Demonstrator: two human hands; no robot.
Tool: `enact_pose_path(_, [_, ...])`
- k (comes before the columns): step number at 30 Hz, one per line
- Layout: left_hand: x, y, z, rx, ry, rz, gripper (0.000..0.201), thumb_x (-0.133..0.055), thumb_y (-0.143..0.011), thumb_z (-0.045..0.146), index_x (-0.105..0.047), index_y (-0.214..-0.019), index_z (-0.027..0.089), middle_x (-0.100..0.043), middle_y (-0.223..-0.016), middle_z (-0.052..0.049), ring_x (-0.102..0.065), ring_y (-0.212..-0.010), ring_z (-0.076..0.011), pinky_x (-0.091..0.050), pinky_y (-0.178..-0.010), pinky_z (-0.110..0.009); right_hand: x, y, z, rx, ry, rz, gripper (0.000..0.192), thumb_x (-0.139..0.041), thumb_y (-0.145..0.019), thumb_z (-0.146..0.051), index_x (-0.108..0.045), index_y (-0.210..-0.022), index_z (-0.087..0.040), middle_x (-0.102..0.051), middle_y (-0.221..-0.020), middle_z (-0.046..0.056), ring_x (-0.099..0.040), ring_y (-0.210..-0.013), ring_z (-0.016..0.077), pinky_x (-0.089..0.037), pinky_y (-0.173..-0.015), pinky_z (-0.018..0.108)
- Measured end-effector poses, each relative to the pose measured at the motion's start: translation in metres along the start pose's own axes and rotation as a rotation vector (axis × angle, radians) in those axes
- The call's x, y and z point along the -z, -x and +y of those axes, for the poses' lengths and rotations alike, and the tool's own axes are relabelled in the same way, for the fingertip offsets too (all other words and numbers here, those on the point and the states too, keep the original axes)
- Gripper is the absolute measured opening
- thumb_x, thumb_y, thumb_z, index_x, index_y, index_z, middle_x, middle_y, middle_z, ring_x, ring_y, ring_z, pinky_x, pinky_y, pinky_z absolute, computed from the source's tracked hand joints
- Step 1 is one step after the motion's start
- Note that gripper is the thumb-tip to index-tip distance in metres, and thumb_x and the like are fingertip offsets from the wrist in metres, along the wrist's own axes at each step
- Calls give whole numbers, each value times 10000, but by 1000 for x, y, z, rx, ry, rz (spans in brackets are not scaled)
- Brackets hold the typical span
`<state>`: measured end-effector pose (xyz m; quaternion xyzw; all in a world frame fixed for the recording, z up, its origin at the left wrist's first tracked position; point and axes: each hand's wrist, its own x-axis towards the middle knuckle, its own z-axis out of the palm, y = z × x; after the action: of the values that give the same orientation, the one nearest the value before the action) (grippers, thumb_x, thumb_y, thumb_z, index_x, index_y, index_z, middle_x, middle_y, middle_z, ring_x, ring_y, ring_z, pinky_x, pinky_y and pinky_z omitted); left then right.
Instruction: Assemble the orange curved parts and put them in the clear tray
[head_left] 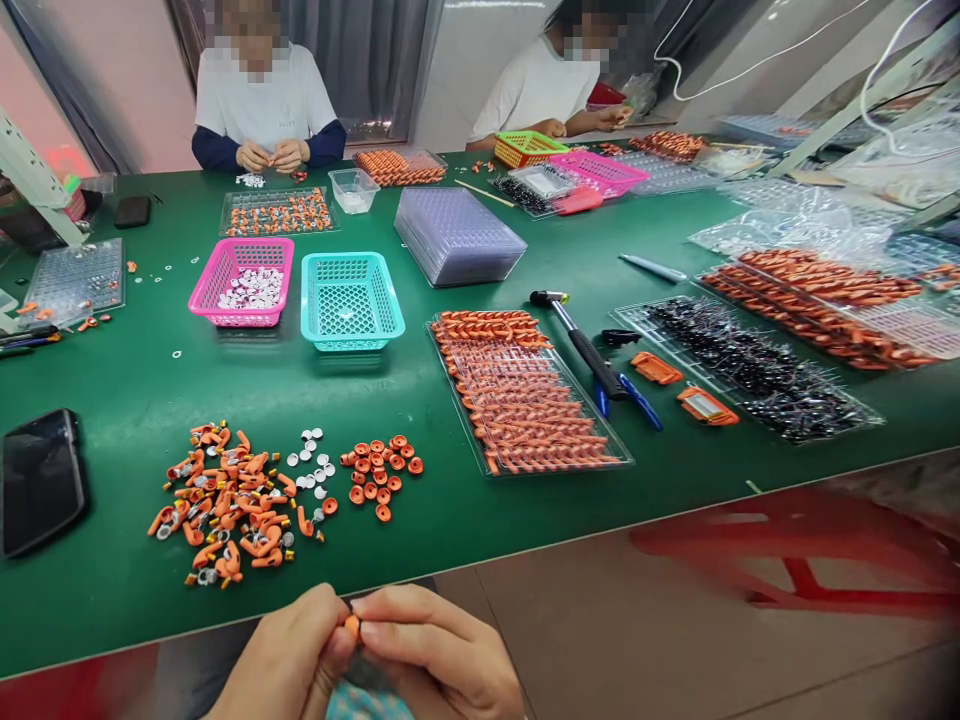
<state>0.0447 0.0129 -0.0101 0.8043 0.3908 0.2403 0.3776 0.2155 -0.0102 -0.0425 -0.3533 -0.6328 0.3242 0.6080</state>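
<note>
My left hand [289, 655] and my right hand [435, 650] meet at the bottom of the view, below the table's near edge. Together they pinch a small orange part [352, 626] between the fingertips; most of it is hidden. On the green table [135, 590] just beyond lie a heap of orange curved parts [225, 505], a scatter of small silver discs [311, 465] and a cluster of orange rings [380, 468]. A clear tray [525, 395] filled with rows of orange pieces sits to the right of them.
A black phone [41, 480] lies at the left edge. A pink basket [244, 282], a teal basket [351, 300], a stack of clear trays [457, 235], a hammer [581, 340] and trays of black and orange parts [757, 365] fill the table. Two people work at the far side.
</note>
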Motion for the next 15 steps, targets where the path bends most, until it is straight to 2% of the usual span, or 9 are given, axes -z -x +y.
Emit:
enact_pose_path(4, [-4, 3, -1, -9, -29, 57, 334, -287, -1042, 354, -480, -802, 225, -531, -683, 26, -487, -559, -116, -398, -524, -188, -1, -2, -2, -29, -15, 20, 295, -642, -888, -87, -707, -1117, -260, -761, -980, 85, -750, -820, 186, -643, -734, 271])
enact_pose_path(10, [0, 5, -3, -8, -74, -16, 295, -313, -1034, 298, -487, -805, 229, -562, -700, 8, -511, -567, -129, -408, -532, -193, 0, 1, -4, -32, -2, 33, 324, -653, -875, -75, -709, -1125, -273, -758, -971, 86, -750, -816, 190, -641, -728, 263])
enact_pose_path(15, [-5, 12, -6, 3, -2, -7, 289, -349, -1024, 315, -472, -775, 235, -526, -651, 28, -469, -529, -123, -358, -496, -198, -3, 15, 1, -7, 9, 4, 332, -636, -897, -123, -676, -1195, -265, -739, -999, 102, -741, -838, 200, -637, -712, 258])
